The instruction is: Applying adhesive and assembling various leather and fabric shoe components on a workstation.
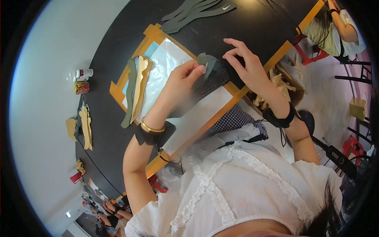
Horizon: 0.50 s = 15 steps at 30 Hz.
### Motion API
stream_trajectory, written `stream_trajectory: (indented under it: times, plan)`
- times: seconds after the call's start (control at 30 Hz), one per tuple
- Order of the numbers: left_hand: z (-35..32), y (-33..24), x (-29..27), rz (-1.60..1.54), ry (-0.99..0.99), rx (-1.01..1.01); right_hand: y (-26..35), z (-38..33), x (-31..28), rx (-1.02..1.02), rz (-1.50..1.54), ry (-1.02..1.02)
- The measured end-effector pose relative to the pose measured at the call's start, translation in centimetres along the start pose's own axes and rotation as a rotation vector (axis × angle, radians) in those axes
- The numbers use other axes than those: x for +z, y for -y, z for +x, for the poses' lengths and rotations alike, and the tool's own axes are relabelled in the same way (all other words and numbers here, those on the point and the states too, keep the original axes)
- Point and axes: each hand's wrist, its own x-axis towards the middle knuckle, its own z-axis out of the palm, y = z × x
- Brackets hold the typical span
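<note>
My left hand [186, 79] is closed in a pinch at the left edge of a dark grey-green shoe upper piece [214, 68], which has a row of small holes along its edge. A small pale spot shows at the thumb tip, too small to name. Just right of the piece, my right hand [245, 63] hovers with its fingers apart and nothing in them. Under the left hand lies a dark mesh part [213, 83]. Left of my left wrist, tan cut pieces [141, 87] and a long green strip [129, 94] lie on a clear plastic sheet [167, 59] over white paper.
Yellow tape [115, 91] frames the work area on the black table [118, 47]. Several green cut pieces [197, 15] lie at the far side. Bottles and a jar [81, 87] stand by the left edge. A box of scraps [282, 85] is below right. Other people sit nearby.
</note>
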Motion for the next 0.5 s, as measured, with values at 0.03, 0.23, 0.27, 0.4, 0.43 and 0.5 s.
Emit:
stream_trajectory:
  times: [0.03, 0.23, 0.27, 0.4, 0.43, 0.5]
  plan:
    - [0.1, 0.0, -0.1, -0.019, -0.002, -0.035, -0.4, -0.3, 0.0, -0.036, -0.042, -0.034]
    - [0.8, 0.4, -0.5, -0.014, -0.051, -0.084, -0.1, -0.7, 0.2, -0.142, -0.18, 0.017]
    - [1.0, 0.5, -0.5, -0.014, -0.05, -0.095, -0.1, -0.7, 0.2, -0.145, -0.201, 0.035]
    - [1.5, 1.0, -0.6, -0.023, -0.085, -0.088, -0.1, -0.6, 0.0, -0.106, -0.216, 0.069]
    - [1.5, 0.9, -0.7, -0.037, -0.078, -0.1, 0.0, -0.6, 0.0, -0.097, -0.212, 0.073]
    - [1.5, 0.5, -0.4, -0.036, -0.083, -0.112, 0.1, -0.6, 0.0, -0.099, -0.222, 0.072]
